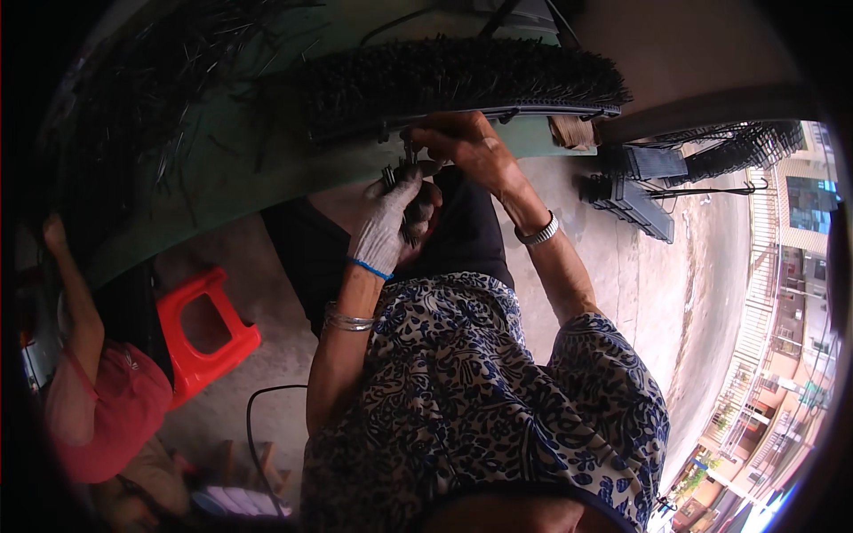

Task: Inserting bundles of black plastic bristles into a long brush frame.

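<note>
My left hand (391,209) wears a white knitted glove with a blue cuff edge. Its fingers are closed around a bunch of thin dark strips (412,224), whose ends poke out above and below. Just above it, my bare right hand (466,151) has thumb and fingers pinched together over the top of that bunch, on a small thin piece too blurred to name. Right beyond both hands, at the table's near edge, lies a long dark rail (533,112) with a dense row of dark bristly strips (462,75) standing along it.
Loose dark strips (178,107) heap on the green table (209,213) at left. A wooden block (573,132) sits at the rail's right end. Dark racks (635,200) stand at right. A red stool (209,333) and a co-worker in pink (115,409) are at left.
</note>
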A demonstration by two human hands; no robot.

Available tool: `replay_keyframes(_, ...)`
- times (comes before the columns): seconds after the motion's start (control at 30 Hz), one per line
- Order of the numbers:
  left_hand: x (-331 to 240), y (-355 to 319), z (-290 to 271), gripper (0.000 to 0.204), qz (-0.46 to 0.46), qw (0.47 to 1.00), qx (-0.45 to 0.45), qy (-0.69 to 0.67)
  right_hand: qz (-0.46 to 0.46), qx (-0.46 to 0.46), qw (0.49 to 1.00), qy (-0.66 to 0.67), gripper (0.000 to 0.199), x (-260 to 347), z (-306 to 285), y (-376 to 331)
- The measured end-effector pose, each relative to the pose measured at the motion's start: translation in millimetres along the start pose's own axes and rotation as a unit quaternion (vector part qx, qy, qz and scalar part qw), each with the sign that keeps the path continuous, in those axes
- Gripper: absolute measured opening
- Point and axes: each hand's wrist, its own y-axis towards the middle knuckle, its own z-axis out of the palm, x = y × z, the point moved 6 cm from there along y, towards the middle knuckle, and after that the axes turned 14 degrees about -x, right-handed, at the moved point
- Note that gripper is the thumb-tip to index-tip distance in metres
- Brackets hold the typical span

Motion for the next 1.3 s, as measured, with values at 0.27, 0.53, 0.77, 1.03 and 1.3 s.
replay_keyframes(0.27,1,4,-7,0.024,-0.046,0.998,0.006,-0.036,0.036,0.034,0.995,0.081,0.019,4,-2,1)
replay_keyframes(0.53,-2,12,-17,0.028,-0.034,0.995,-0.071,-0.060,-0.189,-0.240,0.949,-0.074,0.005,39,-22,3)
replay_keyframes(0.77,17,26,-21,0.020,-0.061,0.984,-0.056,-0.156,-0.300,-0.324,0.885,-0.151,0.005,33,-16,24)
replay_keyframes(1.03,13,20,-21,0.020,-0.086,0.987,-0.045,-0.130,-0.311,-0.324,0.870,-0.204,0.005,30,-13,26)
replay_keyframes(1.3,13,24,-27,0.026,-0.050,0.991,-0.049,-0.110,-0.322,-0.308,0.874,-0.195,0.004,34,-12,27)
